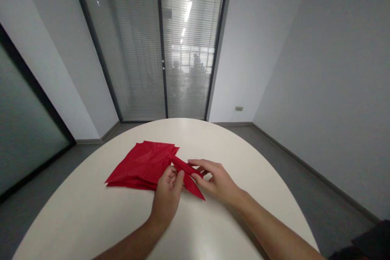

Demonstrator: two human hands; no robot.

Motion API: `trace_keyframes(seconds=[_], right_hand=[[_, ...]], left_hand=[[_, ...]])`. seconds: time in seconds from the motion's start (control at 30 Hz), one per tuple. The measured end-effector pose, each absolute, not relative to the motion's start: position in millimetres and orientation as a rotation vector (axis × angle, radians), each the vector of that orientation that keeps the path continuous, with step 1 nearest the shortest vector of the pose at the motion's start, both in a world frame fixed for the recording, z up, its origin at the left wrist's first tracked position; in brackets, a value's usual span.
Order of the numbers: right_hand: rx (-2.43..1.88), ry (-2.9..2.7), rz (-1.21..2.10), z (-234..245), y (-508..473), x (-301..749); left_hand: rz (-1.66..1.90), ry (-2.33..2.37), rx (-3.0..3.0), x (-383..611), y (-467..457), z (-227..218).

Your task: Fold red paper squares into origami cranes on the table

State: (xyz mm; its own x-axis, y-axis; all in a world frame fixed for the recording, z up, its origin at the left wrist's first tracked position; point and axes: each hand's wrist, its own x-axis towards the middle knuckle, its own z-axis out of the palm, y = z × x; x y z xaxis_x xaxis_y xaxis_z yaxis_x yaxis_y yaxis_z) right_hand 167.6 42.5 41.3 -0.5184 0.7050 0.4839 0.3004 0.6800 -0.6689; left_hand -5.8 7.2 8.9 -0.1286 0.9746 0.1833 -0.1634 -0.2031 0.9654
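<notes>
A large piece of folded red paper lies on the round pale table, creased and layered, its wide part to the left. At its right end two narrow pointed flaps stick out toward the lower right. My left hand pinches the near edge of the paper where the flaps begin, thumb on top. My right hand grips the upper narrow flap between thumb and fingers. The lower flap's tip hangs free between the hands. Some fingertips are hidden behind the paper.
The table's curved far edge lies beyond the paper. Behind it stands a glass partition with blinds, with a white wall to the right. Something dark shows at the lower right corner.
</notes>
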Motion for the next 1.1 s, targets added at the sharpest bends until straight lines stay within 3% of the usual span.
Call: trace_keyframes(seconds=[0.2,0.6,0.87,1.1], right_hand=[[-0.580,-2.227,0.609,47.1,42.4,169.2],[-0.822,-2.073,0.797,45.4,41.1,164.5],[-0.793,-2.100,0.520,47.8,40.1,163.8],[-0.862,-2.068,0.571,43.9,40.8,165.7]], left_hand=[[1.531,1.021,1.135,-6.3,7.9,13.0],[1.498,1.021,1.152,-4.0,7.1,14.4],[1.485,1.025,1.164,-3.6,5.5,16.6],[1.549,0.986,1.145,-4.1,6.6,11.3]])
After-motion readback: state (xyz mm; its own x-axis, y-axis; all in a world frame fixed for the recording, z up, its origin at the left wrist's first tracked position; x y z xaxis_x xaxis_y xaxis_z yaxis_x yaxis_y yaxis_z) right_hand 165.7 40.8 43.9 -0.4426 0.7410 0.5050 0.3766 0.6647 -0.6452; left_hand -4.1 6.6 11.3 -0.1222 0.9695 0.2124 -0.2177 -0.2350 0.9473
